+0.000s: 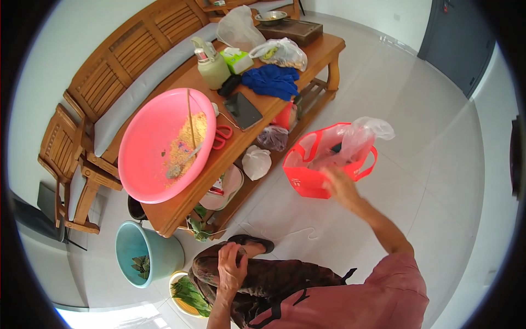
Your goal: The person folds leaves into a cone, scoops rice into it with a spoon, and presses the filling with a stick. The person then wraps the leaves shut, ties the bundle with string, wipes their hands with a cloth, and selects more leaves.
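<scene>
My right hand (342, 188) reaches to the near rim of a red shopping bag (307, 180) on the floor. Its fingers are blurred, so their grip does not show. Clear plastic (359, 137) bulges out of the bag's top, and a dark item inside is only partly visible. Close to my knee, my left hand (232, 268) has its fingers curled. A dark patch shows between fingers and thumb; I cannot tell whether it is an object or the trousers behind.
On the wooden table (219, 159), a pink basin (139, 137) holds yellowish grains, a stick and a spoon. Red-handled scissors (222, 137), a phone (243, 111), a thermos (213, 68) and blue cloth (271, 80) lie nearby. A teal bucket (167, 255) and yellow basket (178, 310) contain leaves.
</scene>
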A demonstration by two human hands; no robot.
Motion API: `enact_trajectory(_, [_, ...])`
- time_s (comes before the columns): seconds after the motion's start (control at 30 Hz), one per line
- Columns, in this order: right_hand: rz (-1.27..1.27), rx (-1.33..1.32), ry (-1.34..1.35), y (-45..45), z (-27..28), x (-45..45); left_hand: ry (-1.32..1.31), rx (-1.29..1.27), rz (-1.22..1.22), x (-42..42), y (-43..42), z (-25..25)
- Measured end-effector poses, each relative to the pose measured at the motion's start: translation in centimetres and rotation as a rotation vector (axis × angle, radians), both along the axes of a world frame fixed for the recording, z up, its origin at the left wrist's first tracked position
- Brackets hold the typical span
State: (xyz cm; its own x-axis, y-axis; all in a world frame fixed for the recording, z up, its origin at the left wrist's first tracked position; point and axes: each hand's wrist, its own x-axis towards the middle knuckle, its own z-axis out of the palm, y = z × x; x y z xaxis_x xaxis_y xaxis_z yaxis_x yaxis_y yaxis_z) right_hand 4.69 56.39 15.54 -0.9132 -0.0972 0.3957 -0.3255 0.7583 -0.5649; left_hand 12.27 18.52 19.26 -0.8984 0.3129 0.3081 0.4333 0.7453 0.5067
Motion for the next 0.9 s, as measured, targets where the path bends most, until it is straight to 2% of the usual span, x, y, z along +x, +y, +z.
enact_trajectory(0.07, [0.263, -0.101, -0.147, -4.1, -3.1, 3.2, -0.019, -0.056, 0.005, 0.8, -0.3, 0.1])
enact_trajectory(0.13, [0.663, -0.438, -0.544, -9.2, -3.8, 8.1, -0.025, -0.054, 0.024, 1.1, -0.9, 0.3])
enact_trajectory(0.17, [0.738, -0.371, -0.623, -11.1, -1.5, 10.6, -0.019, -0.038, 0.028, 1.1, -1.2, 0.6])
enact_trajectory(0.23, [0.923, -0.126, -0.402, -13.4, -1.9, 15.4, -0.023, -0.001, -0.011, 1.4, -1.3, 1.6])
enact_trajectory(0.3, [0.942, -0.135, -0.522, -12.6, 0.4, 15.7, -0.052, 0.037, -0.074, 2.5, -1.4, 3.2])
enact_trajectory(0.4, [0.927, -0.148, -0.644, -12.2, 2.3, 15.1, -0.114, 0.112, -0.192, 4.7, -1.3, 3.0])
enact_trajectory(0.47, [0.951, -0.145, -0.783, -12.9, 3.3, 14.1, -0.011, 0.118, -0.17, 4.3, -1.9, 3.3])
enact_trajectory(0.5, [0.896, -0.19, -0.654, -14.3, 4.0, 13.5, 0.034, 0.134, -0.131, 3.8, -2.4, 3.6])
enact_trajectory(0.6, [0.774, -0.225, -0.755, -18.8, 7.8, 10.5, 0.063, 0.135, -0.042, 1.5, -3.7, 3.5])
enact_trajectory(0.73, [1.191, -0.3, -0.66, -23.9, 12.4, 8.1, 0.184, 0.212, 0.091, 1.1, -6.0, 4.3])
enact_trajectory(0.77, [1.258, -0.366, -0.641, -24.5, 13.8, 7.8, 0.106, 0.346, 0.177, 1.7, -6.8, 4.8])
enact_trajectory(0.8, [1.319, -0.438, -0.618, -25.2, 15.2, 7.6, 0.076, 0.432, 0.25, 3.1, -8.2, 7.0])
enact_trajectory(0.87, [1.204, -0.404, -0.434, -25.6, 18.4, 6.6, 0.085, 0.572, 0.386, 6.1, -11.3, 13.1])
enact_trajectory(0.9, [1.164, -0.465, -0.293, -25.6, 19.5, 5.9, 0.265, 0.722, 0.423, 7.9, -12.9, 15.1])
